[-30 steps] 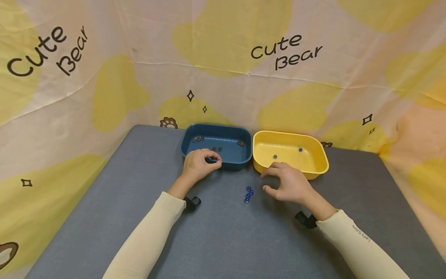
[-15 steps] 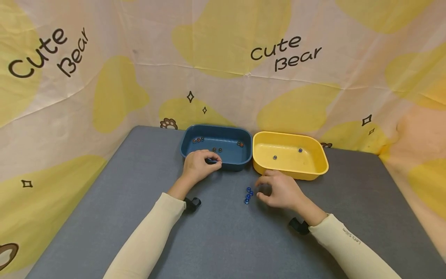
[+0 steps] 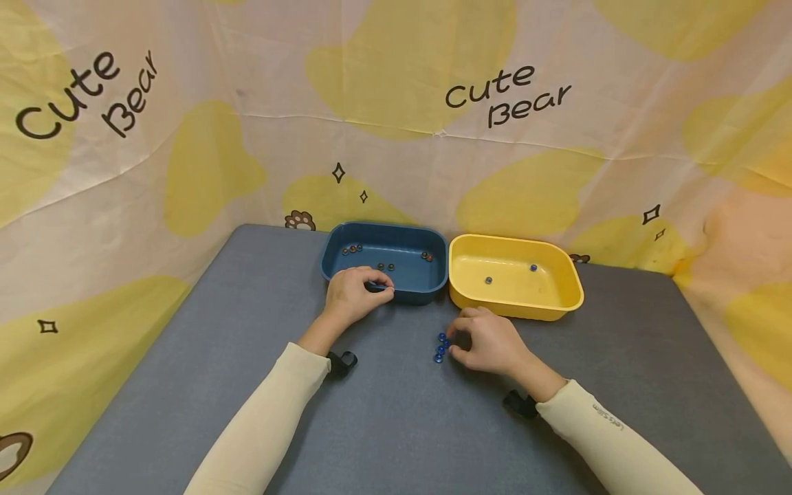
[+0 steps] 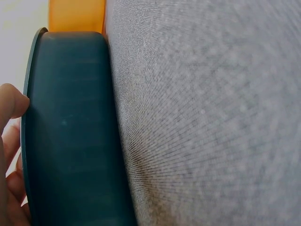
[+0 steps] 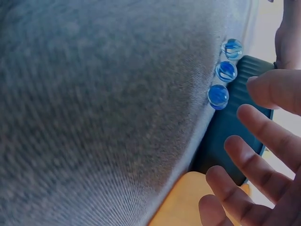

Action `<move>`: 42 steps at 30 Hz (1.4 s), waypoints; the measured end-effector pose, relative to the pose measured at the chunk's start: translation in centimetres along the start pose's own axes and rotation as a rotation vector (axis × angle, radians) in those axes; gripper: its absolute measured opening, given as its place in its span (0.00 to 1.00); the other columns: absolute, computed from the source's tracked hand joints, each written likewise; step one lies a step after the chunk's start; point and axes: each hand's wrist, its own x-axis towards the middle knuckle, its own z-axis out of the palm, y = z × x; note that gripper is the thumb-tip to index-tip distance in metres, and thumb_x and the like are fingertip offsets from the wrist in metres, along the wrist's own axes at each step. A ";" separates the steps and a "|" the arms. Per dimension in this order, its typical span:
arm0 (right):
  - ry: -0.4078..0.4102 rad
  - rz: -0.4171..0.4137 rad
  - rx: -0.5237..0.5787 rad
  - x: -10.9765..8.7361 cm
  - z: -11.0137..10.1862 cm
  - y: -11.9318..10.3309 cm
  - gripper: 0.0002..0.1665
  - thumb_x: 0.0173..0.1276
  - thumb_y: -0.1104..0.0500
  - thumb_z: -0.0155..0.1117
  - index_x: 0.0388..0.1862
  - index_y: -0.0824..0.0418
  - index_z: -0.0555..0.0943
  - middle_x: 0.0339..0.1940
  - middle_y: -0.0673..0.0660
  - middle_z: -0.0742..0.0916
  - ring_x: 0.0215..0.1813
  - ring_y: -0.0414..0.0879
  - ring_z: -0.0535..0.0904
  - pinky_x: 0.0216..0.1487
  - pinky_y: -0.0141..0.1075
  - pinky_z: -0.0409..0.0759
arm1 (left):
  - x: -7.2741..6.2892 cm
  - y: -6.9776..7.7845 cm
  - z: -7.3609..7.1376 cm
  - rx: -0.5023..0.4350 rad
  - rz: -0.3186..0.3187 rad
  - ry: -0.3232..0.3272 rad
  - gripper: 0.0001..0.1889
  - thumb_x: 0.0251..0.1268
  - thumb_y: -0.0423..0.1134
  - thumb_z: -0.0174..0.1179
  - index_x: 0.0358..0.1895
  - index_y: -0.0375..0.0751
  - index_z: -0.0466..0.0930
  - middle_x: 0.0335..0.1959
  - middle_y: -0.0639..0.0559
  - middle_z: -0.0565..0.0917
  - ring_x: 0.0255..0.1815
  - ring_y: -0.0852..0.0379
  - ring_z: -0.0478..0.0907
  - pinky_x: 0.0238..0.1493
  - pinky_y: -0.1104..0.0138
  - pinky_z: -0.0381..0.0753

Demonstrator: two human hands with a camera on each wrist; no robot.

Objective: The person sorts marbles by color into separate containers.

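Several blue glass marbles point(image 3: 441, 350) lie in a short crooked row on the grey table. My right hand point(image 3: 489, 342) is just right of them, thumb and index finger parted and fingertips close to the row. In the right wrist view, swirled blue marbles point(image 5: 218, 96) show beyond the spread, bent fingers point(image 5: 254, 172), with nothing held. My left hand point(image 3: 355, 294) grips the front rim of the blue bin point(image 3: 416, 297), thumb and index finger meeting there. In the left wrist view a fingertip point(image 4: 18, 103) touches the rim, and other fingers are partly hidden behind the bin wall.
Several reddish-brown marbles point(image 3: 353, 249) lie in the blue bin. Right beside it is a yellow bin point(image 3: 572, 302) with two bluish marbles point(image 3: 533, 267) inside. A printed cloth backdrop point(image 3: 396, 158) rises behind both bins. The grey table point(image 3: 396, 426) extends towards me.
My right hand has moved down and left from the yellow bin's front edge to the blue marbles, its thumb and index finger drawing nearer each other. My left hand has stayed still.
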 end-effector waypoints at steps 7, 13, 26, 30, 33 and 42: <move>-0.004 0.027 -0.024 0.2 0.5 0.0 0.09 0.50 0.49 0.73 0.32 0.47 0.85 0.33 0.44 0.82 0.36 0.40 0.73 0.30 0.32 0.72 | -0.1 -0.1 0.1 -0.001 -0.003 0.001 0.03 0.54 0.50 0.65 0.31 0.64 0.87 0.34 0.66 0.85 0.33 0.64 0.80 0.36 0.67 0.76; -0.030 0.053 -0.039 0.5 0.8 -0.2 0.09 0.51 0.48 0.73 0.32 0.47 0.85 0.34 0.45 0.82 0.38 0.42 0.74 0.32 0.33 0.73 | 0.0 -0.1 0.1 -0.003 -0.004 0.006 0.03 0.54 0.50 0.65 0.31 0.64 0.87 0.34 0.66 0.85 0.32 0.64 0.79 0.35 0.67 0.76; -0.066 0.066 -0.048 0.9 0.8 -0.4 0.10 0.51 0.49 0.74 0.32 0.49 0.86 0.33 0.45 0.82 0.38 0.43 0.75 0.33 0.34 0.74 | 0.0 -0.1 0.1 -0.002 -0.003 0.003 0.03 0.54 0.50 0.65 0.31 0.65 0.87 0.33 0.66 0.85 0.32 0.64 0.79 0.35 0.67 0.75; -0.077 0.067 -0.046 1.0 0.8 -0.4 0.10 0.51 0.50 0.74 0.32 0.49 0.86 0.33 0.45 0.82 0.38 0.43 0.75 0.34 0.34 0.75 | 0.0 -0.1 0.1 0.001 -0.003 0.003 0.03 0.54 0.50 0.65 0.31 0.64 0.87 0.33 0.66 0.85 0.31 0.64 0.79 0.35 0.67 0.75; -0.084 0.065 -0.047 1.0 0.8 -0.4 0.10 0.51 0.50 0.74 0.32 0.50 0.86 0.33 0.45 0.82 0.38 0.42 0.75 0.34 0.34 0.75 | -0.1 -0.1 0.1 0.002 0.000 0.005 0.03 0.54 0.50 0.65 0.31 0.64 0.87 0.33 0.66 0.85 0.31 0.64 0.79 0.35 0.67 0.75; -0.078 0.052 -0.054 1.1 0.9 -0.4 0.09 0.51 0.52 0.74 0.32 0.50 0.86 0.33 0.45 0.83 0.37 0.42 0.75 0.33 0.34 0.75 | -0.1 -0.1 0.1 0.002 0.003 0.008 0.03 0.54 0.50 0.65 0.31 0.65 0.87 0.34 0.66 0.85 0.31 0.65 0.79 0.34 0.68 0.75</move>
